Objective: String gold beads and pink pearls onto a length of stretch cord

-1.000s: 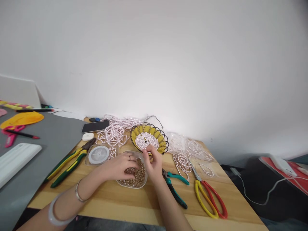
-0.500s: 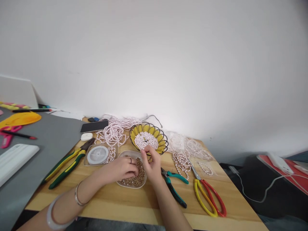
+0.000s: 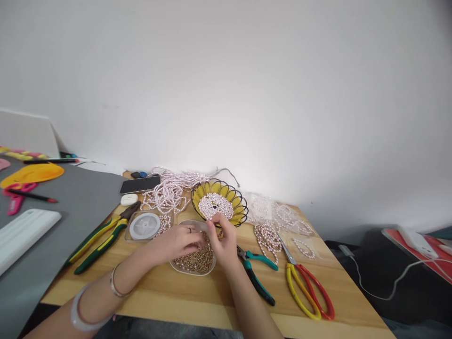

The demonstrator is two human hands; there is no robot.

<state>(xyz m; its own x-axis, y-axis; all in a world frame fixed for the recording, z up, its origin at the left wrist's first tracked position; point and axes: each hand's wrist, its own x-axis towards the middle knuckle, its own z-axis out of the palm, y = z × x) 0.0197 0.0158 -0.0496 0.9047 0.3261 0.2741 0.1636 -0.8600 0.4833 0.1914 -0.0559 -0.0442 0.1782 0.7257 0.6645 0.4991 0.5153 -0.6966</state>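
My left hand (image 3: 181,244) wears a ring and hovers low over a clear plastic box (image 3: 192,272) of small gold beads (image 3: 197,261). Its fingers are curled together, and whatever they hold is hidden. To the right of the box, my right hand (image 3: 224,240) pinches thumb and forefinger together at the near rim of a yellow, black-wired basket (image 3: 243,205). What sits in that pinch is too small to make out. Pale pink beads (image 3: 216,206) fill the bottom of the basket.
Green-yellow pliers (image 3: 102,240), a white spool (image 3: 144,226) in a case and a phone (image 3: 140,185) lie left. Pink bead strands (image 3: 165,195) are behind them. Right are teal-handled pliers (image 3: 259,282), red-yellow scissors (image 3: 307,292) and bagged bead strands (image 3: 287,217).
My left hand has lifted slightly and its fingers have shifted a little to the right over the beads. My right hand keeps its pinch in nearly the same place. The view has shifted slightly.
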